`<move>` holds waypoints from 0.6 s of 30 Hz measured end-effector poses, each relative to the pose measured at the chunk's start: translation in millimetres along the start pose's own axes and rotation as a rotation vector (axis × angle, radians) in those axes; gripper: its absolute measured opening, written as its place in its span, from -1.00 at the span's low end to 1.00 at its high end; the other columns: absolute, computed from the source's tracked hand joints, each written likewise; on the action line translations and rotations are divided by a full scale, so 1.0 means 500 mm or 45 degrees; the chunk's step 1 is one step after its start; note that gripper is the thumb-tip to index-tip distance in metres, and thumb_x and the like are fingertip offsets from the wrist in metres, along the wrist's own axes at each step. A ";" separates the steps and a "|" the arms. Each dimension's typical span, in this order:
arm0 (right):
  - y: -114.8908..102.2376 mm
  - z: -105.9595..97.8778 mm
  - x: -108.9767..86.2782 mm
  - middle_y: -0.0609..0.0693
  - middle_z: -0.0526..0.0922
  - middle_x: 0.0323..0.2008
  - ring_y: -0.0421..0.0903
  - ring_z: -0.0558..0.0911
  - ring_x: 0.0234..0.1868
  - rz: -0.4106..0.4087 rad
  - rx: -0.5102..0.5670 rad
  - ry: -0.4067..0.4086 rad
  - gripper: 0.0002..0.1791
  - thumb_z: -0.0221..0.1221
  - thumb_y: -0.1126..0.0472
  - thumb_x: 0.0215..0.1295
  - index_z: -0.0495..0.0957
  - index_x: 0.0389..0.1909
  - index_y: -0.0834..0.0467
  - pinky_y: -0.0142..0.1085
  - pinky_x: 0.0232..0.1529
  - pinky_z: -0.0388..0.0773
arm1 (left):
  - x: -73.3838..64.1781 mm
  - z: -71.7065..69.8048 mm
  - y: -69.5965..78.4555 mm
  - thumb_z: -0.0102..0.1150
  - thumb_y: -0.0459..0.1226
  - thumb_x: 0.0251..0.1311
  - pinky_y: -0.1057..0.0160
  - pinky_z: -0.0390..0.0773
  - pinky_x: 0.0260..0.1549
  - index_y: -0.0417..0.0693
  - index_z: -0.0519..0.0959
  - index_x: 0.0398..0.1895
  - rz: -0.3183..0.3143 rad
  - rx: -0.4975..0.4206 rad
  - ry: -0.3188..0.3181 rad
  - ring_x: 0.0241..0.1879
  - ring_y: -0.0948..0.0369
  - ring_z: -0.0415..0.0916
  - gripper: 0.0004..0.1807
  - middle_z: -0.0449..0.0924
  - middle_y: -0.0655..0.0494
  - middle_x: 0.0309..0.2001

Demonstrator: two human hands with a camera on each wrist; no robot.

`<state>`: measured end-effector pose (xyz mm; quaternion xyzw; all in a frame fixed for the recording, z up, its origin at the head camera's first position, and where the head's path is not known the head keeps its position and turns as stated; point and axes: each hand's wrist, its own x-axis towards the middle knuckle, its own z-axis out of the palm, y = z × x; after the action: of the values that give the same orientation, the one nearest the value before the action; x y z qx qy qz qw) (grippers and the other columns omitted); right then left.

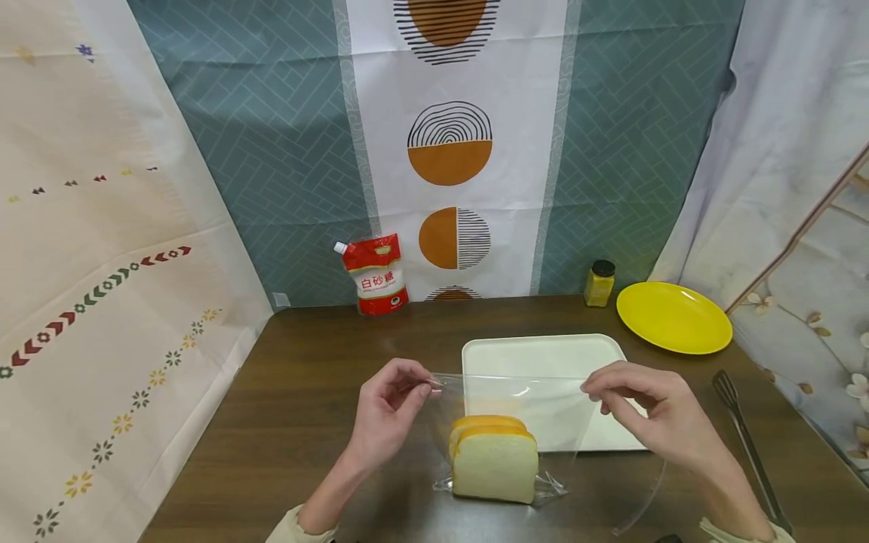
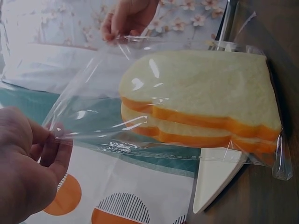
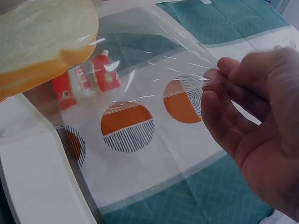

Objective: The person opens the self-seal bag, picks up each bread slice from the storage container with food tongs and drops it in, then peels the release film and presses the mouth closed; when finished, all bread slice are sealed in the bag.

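Slices of bread [image 1: 495, 464] stand inside a clear plastic bag [image 1: 557, 403] on the dark wooden table. My left hand [image 1: 388, 407] pinches the bag's upper left corner between thumb and fingers. At the upper right corner, my right hand [image 1: 652, 407] pinches the film the same way. The top edge stretches nearly straight between both hands. In the left wrist view the bread slices [image 2: 201, 93] lie one against another low in the bag, with the left hand [image 2: 28, 163] at a top corner. The right wrist view shows the right hand [image 3: 257, 116] gripping the opposite corner.
Behind the bag lies a white rectangular tray [image 1: 543, 351]. A yellow plate [image 1: 674, 317], a black-lidded yellow jar [image 1: 600, 283] and a red-and-white pouch [image 1: 376, 275] stand along the back. A dark whisk [image 1: 750, 449] lies at the right, near a thin clear strip [image 1: 643, 504].
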<state>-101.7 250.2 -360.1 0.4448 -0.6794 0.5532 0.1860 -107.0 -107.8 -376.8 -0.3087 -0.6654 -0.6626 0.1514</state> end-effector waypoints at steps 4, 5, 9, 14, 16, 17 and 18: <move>0.000 0.004 0.001 0.18 0.68 -0.26 -0.12 0.62 -0.23 0.004 -0.026 0.028 -0.51 0.19 0.83 -0.11 0.66 -0.17 0.35 -0.45 -0.17 0.59 | 0.001 0.001 0.001 0.15 -0.67 0.22 0.11 0.67 -0.20 -0.36 0.52 -0.11 0.029 0.008 0.013 -0.30 -0.07 0.65 -0.78 0.62 -0.21 -0.25; 0.001 0.006 0.002 0.17 0.68 -0.27 -0.12 0.63 -0.23 0.006 -0.031 0.042 -0.52 0.21 0.82 -0.11 0.67 -0.19 0.33 -0.46 -0.15 0.58 | 0.000 0.001 0.001 0.14 -0.67 0.22 0.11 0.67 -0.21 -0.36 0.52 -0.11 0.040 0.016 0.014 -0.30 -0.07 0.65 -0.77 0.62 -0.21 -0.25; 0.001 0.015 0.006 0.14 0.68 -0.34 -0.14 0.63 -0.28 0.002 -0.049 0.096 -0.59 0.31 0.76 -0.08 0.68 -0.25 0.30 -0.46 -0.18 0.59 | -0.002 0.002 0.005 0.17 -0.63 0.24 0.13 0.68 -0.23 -0.30 0.55 -0.10 0.041 0.081 0.034 -0.29 -0.04 0.63 -0.78 0.64 -0.15 -0.23; -0.002 0.023 0.008 0.11 0.67 -0.36 -0.15 0.61 -0.31 -0.006 -0.077 0.131 -0.79 0.36 0.59 0.08 0.66 -0.27 0.31 -0.48 -0.24 0.58 | -0.006 0.003 0.008 0.21 -0.58 0.25 0.19 0.67 -0.20 -0.21 0.55 -0.07 -0.008 0.111 0.068 -0.28 -0.10 0.63 -0.76 0.65 -0.09 -0.21; -0.002 0.026 0.008 0.10 0.66 -0.36 -0.15 0.60 -0.31 0.003 -0.079 0.139 -0.82 0.36 0.56 0.11 0.65 -0.27 0.33 -0.49 -0.25 0.58 | -0.009 0.003 0.008 0.21 -0.59 0.24 0.18 0.67 -0.20 -0.21 0.54 -0.04 -0.013 0.104 0.081 -0.29 -0.12 0.63 -0.73 0.65 -0.10 -0.21; -0.002 0.027 0.008 0.11 0.66 -0.36 -0.14 0.60 -0.30 0.007 -0.071 0.143 -0.82 0.35 0.57 0.12 0.63 -0.27 0.34 -0.49 -0.25 0.58 | -0.010 0.003 0.008 0.21 -0.60 0.23 0.19 0.67 -0.21 -0.22 0.52 -0.02 -0.008 0.110 0.086 -0.29 -0.10 0.63 -0.70 0.65 -0.11 -0.22; -0.002 0.028 0.008 0.11 0.65 -0.35 -0.14 0.60 -0.31 0.014 -0.059 0.151 -0.80 0.35 0.58 0.11 0.61 -0.26 0.37 -0.49 -0.25 0.58 | -0.011 0.003 0.007 0.20 -0.61 0.23 0.19 0.68 -0.22 -0.23 0.51 0.01 0.000 0.115 0.089 -0.30 -0.09 0.64 -0.68 0.65 -0.12 -0.22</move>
<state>-99.8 236.1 -361.2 0.4032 -0.6822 0.5636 0.2331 -100.3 -107.6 -377.4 -0.2783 -0.6888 -0.6424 0.1884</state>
